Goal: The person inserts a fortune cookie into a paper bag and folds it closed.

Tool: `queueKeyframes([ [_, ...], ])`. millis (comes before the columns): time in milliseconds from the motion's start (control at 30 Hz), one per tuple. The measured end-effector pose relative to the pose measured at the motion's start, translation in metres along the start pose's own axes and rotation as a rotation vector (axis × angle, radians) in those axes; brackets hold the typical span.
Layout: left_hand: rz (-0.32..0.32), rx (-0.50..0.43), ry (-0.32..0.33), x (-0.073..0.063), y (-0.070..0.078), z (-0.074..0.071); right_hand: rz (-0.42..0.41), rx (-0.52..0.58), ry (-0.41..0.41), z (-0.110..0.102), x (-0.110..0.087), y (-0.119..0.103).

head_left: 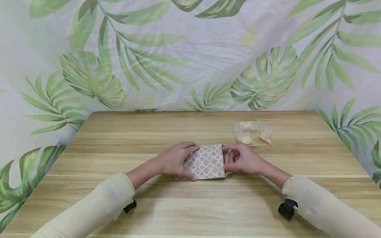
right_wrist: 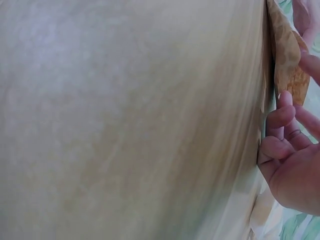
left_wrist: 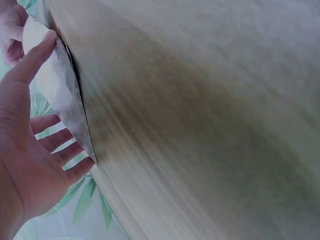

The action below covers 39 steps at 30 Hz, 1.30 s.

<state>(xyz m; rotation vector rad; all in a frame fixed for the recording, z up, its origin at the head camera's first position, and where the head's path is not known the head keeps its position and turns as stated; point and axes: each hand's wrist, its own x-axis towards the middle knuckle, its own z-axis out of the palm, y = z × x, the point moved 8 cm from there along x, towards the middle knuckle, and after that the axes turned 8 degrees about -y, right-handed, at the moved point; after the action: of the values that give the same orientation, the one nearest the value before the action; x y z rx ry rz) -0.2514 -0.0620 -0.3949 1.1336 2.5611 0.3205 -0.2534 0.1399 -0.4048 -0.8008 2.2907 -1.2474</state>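
A flat paper bag (head_left: 205, 162) with a white and tan lattice print lies across the middle of the table, its mouth facing right. My left hand (head_left: 178, 158) grips its left part, thumb near the front edge and fingers toward the back edge. In the left wrist view the thumb (left_wrist: 42, 50) rests over the bag's pale side. My right hand (head_left: 245, 159) holds the bag's mouth, thumb and forefinger at its edges, other fingers curled. The right wrist view shows brown paper and a golden-brown patch (right_wrist: 298, 86) at the mouth; I cannot tell what it is.
Several clear packets (head_left: 245, 139) holding pale yellow-brown pieces lie together behind my right hand. The wood-grain table (head_left: 190, 211) reaches back to a leaf-print cloth (head_left: 166, 86). Small black devices (head_left: 287, 209) hang under both sleeves.
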Motion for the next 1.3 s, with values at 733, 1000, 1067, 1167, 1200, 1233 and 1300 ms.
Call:
queueKeyframes([
  [733,0.014,-0.014,0.045,0.0026,0.003,-0.0005,-0.021,0.045,0.004,0.0002,-0.0025,-0.001],
  [1000,-0.006,-0.017,0.039,0.0037,0.0017,0.0016,-0.039,0.047,0.011,-0.0001,-0.0024,-0.0012],
  [1067,-0.002,-0.02,0.043,0.0037,0.0018,0.0015,-0.049,0.037,0.019,-0.0003,-0.0019,-0.0012],
  [1167,0.0,-0.02,0.047,0.0035,0.0026,0.0009,-0.056,0.029,0.045,-0.0008,-0.0016,-0.001],
  [1200,0.0,-0.02,0.046,0.0034,0.0029,0.0009,-0.054,0.026,0.059,-0.001,-0.0018,-0.0008],
  [1233,-0.003,-0.02,0.043,0.0034,0.0029,0.001,-0.045,0.027,0.074,-0.0013,-0.002,-0.0001],
  [1300,-0.007,-0.017,0.04,0.0035,0.0033,0.001,-0.026,0.032,0.105,-0.0019,-0.0024,0.0005],
])
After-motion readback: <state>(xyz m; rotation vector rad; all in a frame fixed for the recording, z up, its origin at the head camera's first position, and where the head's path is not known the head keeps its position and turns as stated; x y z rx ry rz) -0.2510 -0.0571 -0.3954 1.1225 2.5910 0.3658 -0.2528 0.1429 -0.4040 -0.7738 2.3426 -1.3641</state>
